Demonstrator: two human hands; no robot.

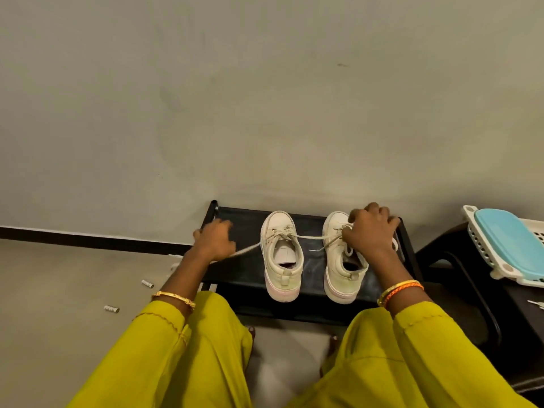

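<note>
Cream canvas low-top shoe (282, 260) stands heel toward the person on a black fabric-topped low rack (241, 275), beside its twin shoe (341, 269). Its flat cream lace (312, 237) is judged light, limp and grippy, best pinched near the ends. Left hand (215, 240) curls round one end. Right hand (371, 231), over the twin, curls round the other, and the lace runs taut between them. Grey wall (265, 113) behind.

No legible text or labels

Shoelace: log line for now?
lace taut | left hand grips one end | right hand grips other end | shoes on black rack
</note>
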